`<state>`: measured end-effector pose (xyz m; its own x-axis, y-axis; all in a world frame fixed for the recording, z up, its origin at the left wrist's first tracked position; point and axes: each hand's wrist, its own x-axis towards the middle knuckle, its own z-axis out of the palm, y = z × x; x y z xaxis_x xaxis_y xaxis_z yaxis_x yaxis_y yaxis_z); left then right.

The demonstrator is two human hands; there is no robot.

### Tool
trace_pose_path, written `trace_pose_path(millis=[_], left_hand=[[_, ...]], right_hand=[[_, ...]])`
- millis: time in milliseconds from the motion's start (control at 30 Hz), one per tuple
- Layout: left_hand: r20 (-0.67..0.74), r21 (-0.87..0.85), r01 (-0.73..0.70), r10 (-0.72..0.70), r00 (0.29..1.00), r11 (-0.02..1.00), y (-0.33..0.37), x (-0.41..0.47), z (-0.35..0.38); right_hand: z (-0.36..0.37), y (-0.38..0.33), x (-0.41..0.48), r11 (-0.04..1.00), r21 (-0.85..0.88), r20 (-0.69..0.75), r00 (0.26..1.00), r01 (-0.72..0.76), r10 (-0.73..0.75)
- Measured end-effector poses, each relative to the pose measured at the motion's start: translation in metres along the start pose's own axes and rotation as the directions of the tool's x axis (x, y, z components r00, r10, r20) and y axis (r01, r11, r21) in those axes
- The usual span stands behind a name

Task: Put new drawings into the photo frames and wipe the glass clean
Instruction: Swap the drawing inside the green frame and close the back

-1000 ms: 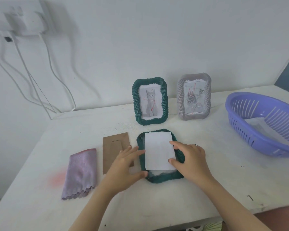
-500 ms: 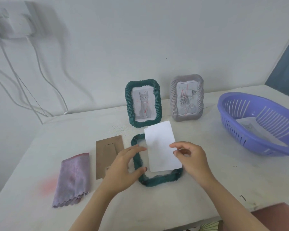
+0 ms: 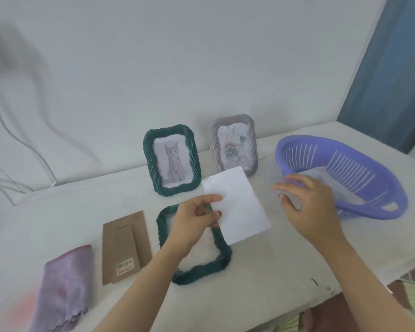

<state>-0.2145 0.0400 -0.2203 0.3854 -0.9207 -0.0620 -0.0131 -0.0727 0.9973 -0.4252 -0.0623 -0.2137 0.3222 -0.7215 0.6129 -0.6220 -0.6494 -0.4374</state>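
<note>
left hand point(image 3: 194, 218) pinches white paper point(image 3: 237, 207), hiding frame point(image 3: 201, 267); right hand point(image 3: 307, 202) open, blurred.

Two bare forearms reaching in from below.
The left hand point(image 3: 194, 220) and right hand point(image 3: 308, 202) are wearing nothing: no sleeves, gloves, rings or watch showing; nails are looking short.

A white paper sheet point(image 3: 237, 207) is pinched by the left hand point(image 3: 197, 219) above the empty green frame point(image 3: 222, 257) lying on the bench point(image 3: 273, 259). The right hand point(image 3: 309, 202) is held open beside the purple basket point(image 3: 379, 207)
</note>
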Motion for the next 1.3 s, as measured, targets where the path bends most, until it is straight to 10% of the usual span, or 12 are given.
trace_pose_path(millis=[100, 233, 1000, 1133, 1300], left_hand=[[0.049, 0.004, 0.011, -0.011, 0.999, 1.000, -0.001, 0.015, 0.028], [0.103, 0.066, 0.066, -0.072, 0.992, 0.996, -0.005, 0.038, 0.066], [0.207, 0.207, 0.147, -0.190, 0.960, 0.967, -0.024, 0.105, 0.169], [0.149, 0.490, -0.072, -0.002, 0.989, 0.869, -0.023, 0.100, 0.167], [0.142, 0.388, -0.455, 0.435, 0.889, 0.802, -0.015, 0.099, 0.160]], right_hand=[[-0.025, 0.031, 0.007, 0.968, -0.240, 0.058, 0.995, -0.069, 0.085], [-0.049, 0.047, 0.011, 0.955, -0.081, 0.346, 0.891, -0.286, 0.296], [-0.057, 0.072, 0.012, 0.949, 0.097, 0.386, 0.890, -0.301, 0.243], [-0.058, 0.072, 0.015, 0.945, 0.101, 0.425, 0.872, -0.312, 0.243], [-0.072, 0.070, 0.037, 0.823, 0.257, 0.479, 0.806, -0.507, 0.347]])
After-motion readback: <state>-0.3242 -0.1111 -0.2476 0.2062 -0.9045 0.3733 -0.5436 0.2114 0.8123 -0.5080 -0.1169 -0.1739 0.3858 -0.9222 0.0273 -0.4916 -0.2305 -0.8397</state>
